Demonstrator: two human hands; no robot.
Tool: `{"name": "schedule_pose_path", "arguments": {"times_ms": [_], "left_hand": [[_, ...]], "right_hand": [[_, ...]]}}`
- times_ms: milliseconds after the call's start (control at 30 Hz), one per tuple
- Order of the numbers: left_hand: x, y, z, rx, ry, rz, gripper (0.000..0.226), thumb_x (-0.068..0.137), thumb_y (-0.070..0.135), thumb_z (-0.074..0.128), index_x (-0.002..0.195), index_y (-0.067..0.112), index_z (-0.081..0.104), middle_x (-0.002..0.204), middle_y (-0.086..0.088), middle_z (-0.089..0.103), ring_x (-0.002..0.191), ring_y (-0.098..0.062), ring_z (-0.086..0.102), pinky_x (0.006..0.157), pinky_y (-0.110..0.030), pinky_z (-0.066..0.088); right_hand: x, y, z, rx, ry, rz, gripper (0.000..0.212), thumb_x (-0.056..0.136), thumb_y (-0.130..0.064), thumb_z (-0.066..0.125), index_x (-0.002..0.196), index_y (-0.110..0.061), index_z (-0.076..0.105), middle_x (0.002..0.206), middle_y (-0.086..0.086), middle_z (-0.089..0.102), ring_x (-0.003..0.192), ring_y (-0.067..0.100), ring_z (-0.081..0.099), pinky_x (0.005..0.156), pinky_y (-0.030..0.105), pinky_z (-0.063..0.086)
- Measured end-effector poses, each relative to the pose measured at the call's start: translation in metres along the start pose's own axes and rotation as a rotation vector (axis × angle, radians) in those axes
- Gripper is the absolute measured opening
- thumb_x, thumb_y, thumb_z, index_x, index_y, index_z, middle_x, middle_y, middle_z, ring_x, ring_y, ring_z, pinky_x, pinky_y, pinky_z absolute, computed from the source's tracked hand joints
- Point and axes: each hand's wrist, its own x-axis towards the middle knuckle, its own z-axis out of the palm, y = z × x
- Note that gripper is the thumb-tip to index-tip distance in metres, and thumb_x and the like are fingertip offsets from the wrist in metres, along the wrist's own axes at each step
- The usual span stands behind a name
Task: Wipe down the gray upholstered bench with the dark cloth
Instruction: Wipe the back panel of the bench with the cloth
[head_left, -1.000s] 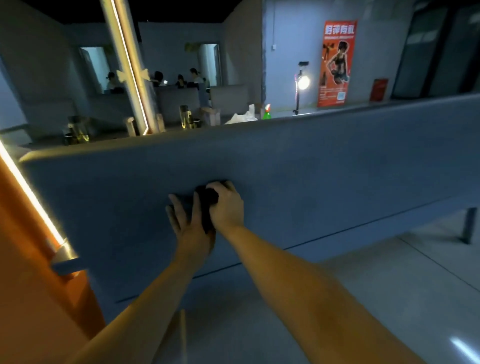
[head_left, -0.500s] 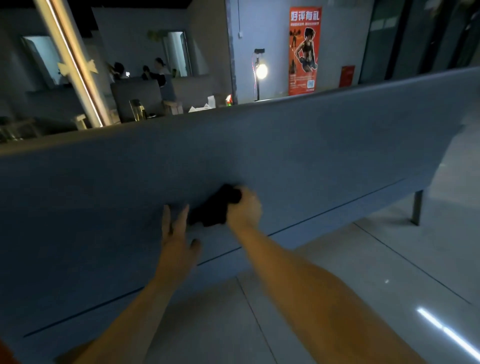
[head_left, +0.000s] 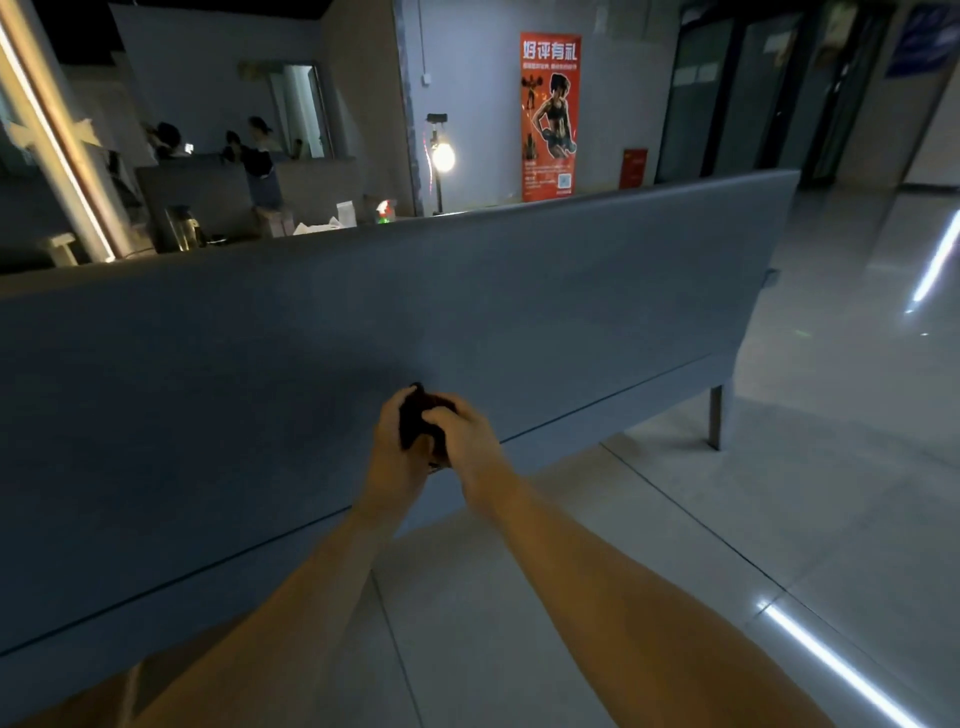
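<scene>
A: Half a second ago the left hand (head_left: 397, 452) lay flat on the gray bench (head_left: 519, 312). Now it has joined the right hand (head_left: 470, 436), and both close around the dark cloth (head_left: 415, 423).

B: And the bench itself?

A: It has not moved. It is the biggest thing here, one long upholstered panel that crosses the room before us, standing on the pale tiled floor (head_left: 675, 545). I count one metal leg (head_left: 716, 415) at its right end. Other legs I cannot see.

B: Where is the cloth exactly?

A: It is bunched between the two hands, in front of the lower part of the panel, just above the seam line. Whether it touches the upholstery I cannot tell, because the fingers cover most of it.

B: So which step is this?

A: I think it is a pause inside the wiping. It seems the person regathers the cloth to get a fresh side. Which part is already wiped does not show, so I only guess the work is somewhere in the middle.

B: What does the next move need?

A: One hand must press the cloth flat on the fabric again and sweep along it with even pressure.

B: And the count?

A: One bench, one cloth, and two hands, both curled tight on it. Behind, there is one orange poster (head_left: 550, 114) and one bright lamp (head_left: 443, 156).
</scene>
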Motion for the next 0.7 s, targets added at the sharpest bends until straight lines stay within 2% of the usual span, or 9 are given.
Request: {"name": "schedule_pose_path", "arguments": {"times_ms": [67, 133, 233, 300, 367, 433, 567, 633, 700], "left_hand": [[0.010, -0.004, 0.012, 0.047, 0.087, -0.034, 0.030, 0.095, 0.015, 0.060, 0.124, 0.013, 0.051, 0.114, -0.011, 0.057, 0.102, -0.036, 0.060, 0.081, -0.034, 0.056], [0.027, 0.002, 0.028, 0.057, 0.152, -0.122, 0.019, 0.090, 0.013, 0.060, 0.107, 0.019, 0.057, 0.109, -0.011, 0.058, 0.092, -0.023, 0.055, 0.083, -0.036, 0.053], [0.066, -0.002, 0.061, -0.028, 0.397, -0.267, 0.031, 0.091, -0.014, 0.048, 0.117, 0.001, 0.055, 0.127, -0.021, 0.045, 0.094, -0.012, 0.041, 0.084, -0.009, 0.042], [0.100, -0.011, 0.087, -0.084, 0.491, -0.352, 0.037, 0.096, -0.006, 0.050, 0.133, -0.003, 0.049, 0.140, -0.028, 0.039, 0.118, -0.026, 0.043, 0.097, -0.014, 0.033], [0.133, -0.020, 0.117, -0.102, 0.487, -0.422, 0.039, 0.098, 0.005, 0.057, 0.136, -0.001, 0.052, 0.141, -0.028, 0.045, 0.128, -0.035, 0.045, 0.102, -0.021, 0.030], [0.159, -0.017, 0.145, -0.072, 0.508, -0.485, 0.042, 0.093, 0.008, 0.066, 0.133, -0.004, 0.055, 0.137, -0.032, 0.048, 0.127, -0.042, 0.048, 0.107, -0.035, 0.036], [0.182, -0.010, 0.170, -0.006, 0.571, -0.620, 0.041, 0.086, 0.000, 0.068, 0.122, -0.009, 0.053, 0.128, -0.035, 0.048, 0.116, -0.047, 0.050, 0.101, -0.052, 0.042], [0.185, 0.004, 0.174, -0.041, 0.515, -0.688, 0.039, 0.089, -0.002, 0.067, 0.123, -0.011, 0.050, 0.128, -0.033, 0.048, 0.115, -0.044, 0.051, 0.102, -0.046, 0.043], [0.202, 0.030, 0.194, -0.079, 0.361, -0.710, 0.036, 0.092, -0.005, 0.064, 0.125, -0.011, 0.050, 0.126, -0.025, 0.053, 0.113, -0.034, 0.054, 0.097, -0.019, 0.041]], "right_hand": [[0.008, 0.003, -0.010, -0.030, -0.058, -0.012, 0.015, 0.104, -0.020, 0.050, 0.112, -0.027, 0.061, 0.113, 0.009, 0.065, 0.099, 0.022, 0.062, 0.085, 0.035, 0.056], [0.020, 0.001, -0.024, -0.077, -0.069, -0.063, 0.023, 0.105, -0.016, 0.047, 0.122, -0.025, 0.059, 0.122, 0.010, 0.061, 0.099, 0.020, 0.060, 0.082, 0.026, 0.051], [0.052, -0.006, -0.063, -0.116, 0.045, -0.072, 0.033, 0.106, -0.018, 0.044, 0.133, -0.033, 0.056, 0.130, 0.005, 0.058, 0.082, 0.031, 0.060, 0.068, 0.031, 0.052], [0.081, -0.011, -0.096, -0.147, 0.107, -0.037, 0.031, 0.107, -0.029, 0.044, 0.134, -0.029, 0.059, 0.127, 0.001, 0.062, 0.088, 0.026, 0.065, 0.064, 0.020, 0.050], [0.107, -0.019, -0.125, -0.178, 0.183, 0.024, 0.035, 0.106, -0.036, 0.044, 0.132, -0.021, 0.063, 0.126, 0.003, 0.065, 0.112, 0.024, 0.063, 0.081, 0.030, 0.053], [0.127, -0.034, -0.152, -0.173, 0.255, 0.101, 0.036, 0.104, -0.035, 0.047, 0.123, -0.011, 0.066, 0.122, 0.017, 0.065, 0.111, 0.036, 0.063, 0.092, 0.050, 0.052], [0.163, -0.077, -0.195, -0.128, 0.352, 0.250, 0.031, 0.102, -0.034, 0.052, 0.112, -0.011, 0.069, 0.116, 0.017, 0.068, 0.105, 0.035, 0.066, 0.084, 0.041, 0.054], [0.178, -0.099, -0.209, -0.132, 0.371, 0.305, 0.032, 0.099, -0.033, 0.053, 0.108, -0.005, 0.066, 0.116, 0.024, 0.065, 0.095, 0.035, 0.067, 0.076, 0.037, 0.046], [0.190, -0.113, -0.218, -0.124, 0.374, 0.361, 0.030, 0.098, -0.034, 0.056, 0.101, -0.006, 0.068, 0.114, 0.024, 0.066, 0.087, 0.024, 0.062, 0.076, 0.041, 0.049]]}}
